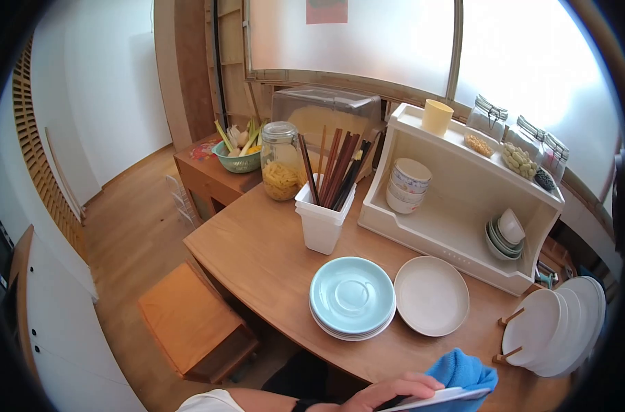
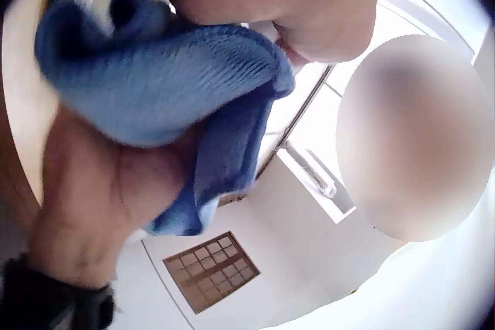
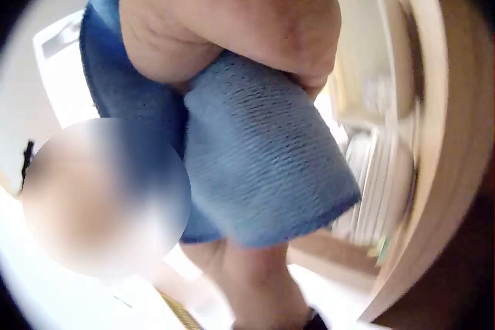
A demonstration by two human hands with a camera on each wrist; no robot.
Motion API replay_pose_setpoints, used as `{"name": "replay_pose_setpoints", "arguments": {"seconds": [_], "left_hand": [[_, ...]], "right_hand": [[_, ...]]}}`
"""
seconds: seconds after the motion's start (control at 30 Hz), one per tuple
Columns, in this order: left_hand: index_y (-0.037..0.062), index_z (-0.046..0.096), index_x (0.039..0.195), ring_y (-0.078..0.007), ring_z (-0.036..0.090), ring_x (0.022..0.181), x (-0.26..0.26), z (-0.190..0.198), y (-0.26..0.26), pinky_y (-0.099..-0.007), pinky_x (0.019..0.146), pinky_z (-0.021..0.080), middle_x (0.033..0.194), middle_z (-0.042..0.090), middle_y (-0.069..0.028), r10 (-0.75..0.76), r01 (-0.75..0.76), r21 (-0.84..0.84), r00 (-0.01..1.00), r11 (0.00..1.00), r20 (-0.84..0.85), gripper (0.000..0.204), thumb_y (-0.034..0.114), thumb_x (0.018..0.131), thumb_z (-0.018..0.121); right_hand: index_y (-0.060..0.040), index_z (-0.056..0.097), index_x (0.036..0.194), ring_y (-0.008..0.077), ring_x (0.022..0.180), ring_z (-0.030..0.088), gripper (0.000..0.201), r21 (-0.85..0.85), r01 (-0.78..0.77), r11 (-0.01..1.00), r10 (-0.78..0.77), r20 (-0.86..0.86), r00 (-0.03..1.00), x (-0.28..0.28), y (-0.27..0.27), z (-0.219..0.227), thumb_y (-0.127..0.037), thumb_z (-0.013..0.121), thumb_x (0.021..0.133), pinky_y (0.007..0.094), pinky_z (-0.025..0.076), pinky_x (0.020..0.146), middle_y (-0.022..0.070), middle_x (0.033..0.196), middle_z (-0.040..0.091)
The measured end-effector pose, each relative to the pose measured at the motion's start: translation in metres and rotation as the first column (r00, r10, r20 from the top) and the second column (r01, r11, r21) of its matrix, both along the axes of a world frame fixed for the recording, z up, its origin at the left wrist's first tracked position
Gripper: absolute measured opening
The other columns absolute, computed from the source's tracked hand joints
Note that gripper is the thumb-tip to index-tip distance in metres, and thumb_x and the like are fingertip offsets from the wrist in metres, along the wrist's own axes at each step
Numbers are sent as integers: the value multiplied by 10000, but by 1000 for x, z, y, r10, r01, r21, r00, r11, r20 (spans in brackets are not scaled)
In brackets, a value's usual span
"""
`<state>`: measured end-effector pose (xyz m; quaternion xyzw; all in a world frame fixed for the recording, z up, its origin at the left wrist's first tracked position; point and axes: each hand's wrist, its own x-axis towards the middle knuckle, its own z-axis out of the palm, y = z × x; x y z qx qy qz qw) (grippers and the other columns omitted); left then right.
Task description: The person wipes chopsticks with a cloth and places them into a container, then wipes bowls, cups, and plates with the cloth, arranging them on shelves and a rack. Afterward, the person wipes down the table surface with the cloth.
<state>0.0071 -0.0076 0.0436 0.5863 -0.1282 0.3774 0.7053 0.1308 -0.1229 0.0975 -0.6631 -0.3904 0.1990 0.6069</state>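
At the bottom edge of the head view my left hand (image 1: 393, 390) grips a white plate (image 1: 444, 396) by its rim, held tilted near the table's front edge. A blue cloth (image 1: 463, 371) bunches over the plate's far side. My right hand is out of the head view; in the right wrist view, this hand (image 3: 232, 17) holds the cloth (image 3: 263, 152) with curled fingers. Seen from the left wrist, the right hand (image 2: 108, 191) is partly wrapped by the cloth (image 2: 155, 75), and the left hand (image 2: 278, 5) is close above. The cloth hides most fingertips.
Stacked plates with a light-blue one on top (image 1: 354, 295) stand beside a beige plate (image 1: 432, 296). Behind are a chopstick holder (image 1: 323, 230), a glass jar (image 1: 280, 165) and a white shelf (image 1: 450, 206) with bowls. White plates (image 1: 532, 328) stand in a rack at right.
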Motion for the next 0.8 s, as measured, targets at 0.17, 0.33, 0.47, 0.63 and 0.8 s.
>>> {"name": "replay_pose_setpoints", "arguments": {"seconds": [0.17, 0.33, 0.47, 0.63, 0.8], "left_hand": [[-20, 550, 1215, -316, 585, 1015, -2, 19, 31, -390, 898, 441, 1144, 594, -182, -209, 255, 331, 963, 909, -169, 371, 52, 854, 598], [-12, 587, 1182, -299, 600, 970, 8, -7, 19, -388, 871, 449, 1070, 626, -197, -181, 175, 96, 981, 980, 65, 320, 80, 876, 596], [50, 551, 1086, -302, 601, 955, 0, -18, 8, -418, 830, 491, 1046, 623, -201, -64, 58, -98, 996, 993, -58, 265, -24, 839, 609], [-4, 558, 1205, -332, 588, 1077, -2, 8, 36, -398, 918, 456, 1167, 597, -222, -308, 332, 29, 900, 943, -309, 369, -37, 843, 618], [-50, 663, 1050, -315, 614, 971, 8, 1, 24, -397, 866, 474, 1019, 653, -212, -128, 119, -48, 951, 992, -281, 250, -11, 804, 640]], "right_hand": [[12, 603, 1092, 236, 955, 630, 443, -57, 95, 994, -98, -37, 995, -14, -29, 12, -65, 723, 672, 318, 480, 877, 130, 1011, 661], [-35, 577, 1114, 223, 968, 600, 415, -75, 104, 992, -113, -119, 986, 1, -25, 31, -137, 717, 737, 339, 448, 903, 124, 1061, 632], [-48, 589, 1058, 224, 863, 584, 357, -100, 202, 974, -189, 127, 974, 7, -16, 28, -129, 697, 727, 331, 443, 808, 97, 964, 620], [-64, 604, 989, 224, 733, 564, 287, -95, 192, 977, -132, 443, 887, 10, -10, 18, -119, 673, 716, 321, 436, 690, 64, 844, 605], [-71, 613, 958, 229, 664, 553, 264, -126, 131, 983, -21, 633, 773, 8, -9, 7, -114, 664, 702, 316, 434, 625, 46, 777, 597]]}}
